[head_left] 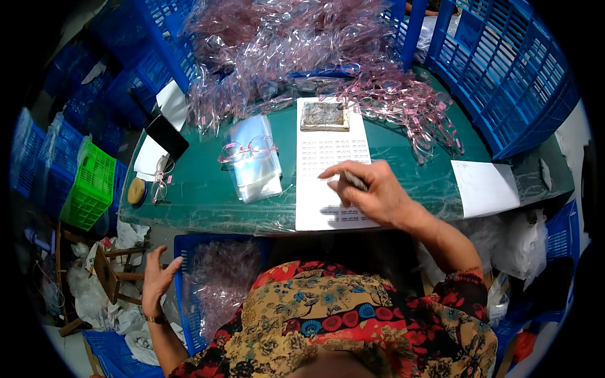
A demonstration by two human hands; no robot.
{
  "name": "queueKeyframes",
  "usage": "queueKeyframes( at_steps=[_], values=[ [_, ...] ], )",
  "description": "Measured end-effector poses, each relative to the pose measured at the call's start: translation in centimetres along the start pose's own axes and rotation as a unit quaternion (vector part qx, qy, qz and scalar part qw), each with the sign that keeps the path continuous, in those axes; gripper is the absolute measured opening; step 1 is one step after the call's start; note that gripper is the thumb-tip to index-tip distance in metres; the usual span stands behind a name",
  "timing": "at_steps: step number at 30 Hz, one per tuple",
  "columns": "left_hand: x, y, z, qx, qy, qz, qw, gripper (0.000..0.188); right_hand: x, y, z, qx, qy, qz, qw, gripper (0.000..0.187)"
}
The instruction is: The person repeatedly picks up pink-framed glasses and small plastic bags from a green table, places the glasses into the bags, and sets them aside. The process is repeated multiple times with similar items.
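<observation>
My right hand hovers over a white sheet of small printed labels, its index finger stretched toward the sheet. Its fingers curl round a slim dark tool; the exact kind is hard to make out. A worn rectangular pad rests on the sheet's far end. Left of the sheet, a pair of pink-framed glasses lies across a stack of clear plastic sleeves. Away from the table, my left hand is empty with fingers apart, beside the rim of a blue basket.
A big heap of plastic-wrapped pink glasses covers the table's far side, with loose pairs spilling right. A blue crate stands at the right, near a white paper. At left are a black box, more glasses and a round yellowish pad.
</observation>
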State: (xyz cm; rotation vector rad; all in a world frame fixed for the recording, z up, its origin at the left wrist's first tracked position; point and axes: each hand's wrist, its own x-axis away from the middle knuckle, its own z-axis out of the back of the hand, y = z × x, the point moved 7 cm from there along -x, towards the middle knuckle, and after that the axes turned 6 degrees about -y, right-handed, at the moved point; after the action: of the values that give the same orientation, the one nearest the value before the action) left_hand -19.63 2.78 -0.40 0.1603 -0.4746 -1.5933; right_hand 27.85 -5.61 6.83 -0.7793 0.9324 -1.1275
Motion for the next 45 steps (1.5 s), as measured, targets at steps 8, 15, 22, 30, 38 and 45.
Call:
queueKeyframes(
  at_steps=[8,15,22,30,38,45],
  values=[
    [-6.9,24.7,1.4,0.23,-0.093,-0.332,0.91,0.028,-3.6,5.5,3.7,0.051,0.05,-0.042,0.997,0.044],
    [-16.4,46.5,-8.3,0.105,-0.052,-0.491,0.863,0.045,-3.1,6.7,4.2,0.018,0.068,-0.07,0.995,0.041],
    [-20.0,51.4,-13.7,0.142,-0.167,-0.428,0.877,0.03,-2.5,4.8,5.5,0.07,0.113,-0.033,0.991,0.037],
    [-15.1,44.4,-7.1,0.453,-0.316,-0.324,0.768,0.026,-2.7,7.2,7.5,0.076,0.169,-0.083,0.979,0.046],
    [-3.2,31.4,-8.5,0.442,-0.497,-0.258,0.7,0.017,-3.8,7.5,7.9,0.328,0.132,-0.086,0.932,0.039],
    [-0.8,29.5,-11.9,0.471,-0.466,-0.172,0.729,0.02,-2.2,8.1,10.1,0.412,0.111,-0.151,0.892,0.033]
  ],
)
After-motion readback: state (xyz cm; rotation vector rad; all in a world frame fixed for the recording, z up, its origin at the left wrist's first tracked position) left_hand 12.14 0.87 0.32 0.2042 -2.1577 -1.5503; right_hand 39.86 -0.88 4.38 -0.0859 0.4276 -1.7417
